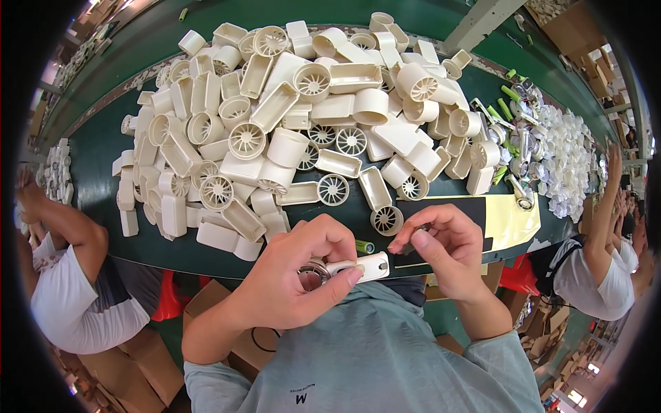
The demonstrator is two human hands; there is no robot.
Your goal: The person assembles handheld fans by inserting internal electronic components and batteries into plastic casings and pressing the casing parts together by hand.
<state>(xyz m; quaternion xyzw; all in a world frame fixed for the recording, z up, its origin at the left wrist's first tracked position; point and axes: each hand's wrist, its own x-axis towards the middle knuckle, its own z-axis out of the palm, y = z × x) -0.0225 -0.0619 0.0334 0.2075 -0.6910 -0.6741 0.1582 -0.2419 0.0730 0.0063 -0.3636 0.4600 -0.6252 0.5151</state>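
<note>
My left hand (pixel 292 279) is closed around a white plastic casing (pixel 375 266), whose narrow end points right. A shiny round metal part (pixel 315 272) shows between the fingers at its other end. Just to the right, my right hand (pixel 447 251) is raised with thumb and fingers pinched together, apart from the casing. Something small and dark is at its fingertips, too small to name. Between the hands, a green cylindrical battery cell (pixel 365 246) shows at the table edge, just beyond the casing.
A big heap of cream plastic housings (pixel 330 82), cup-shaped with slotted ends and box-shaped handles, covers the green table (pixel 96 186). Black sheet (pixel 447 213) and yellow sheet (pixel 513 224) lie at right. Beyond are green cells with metal parts (pixel 527 148) and translucent pieces (pixel 564 165). People sit on both sides.
</note>
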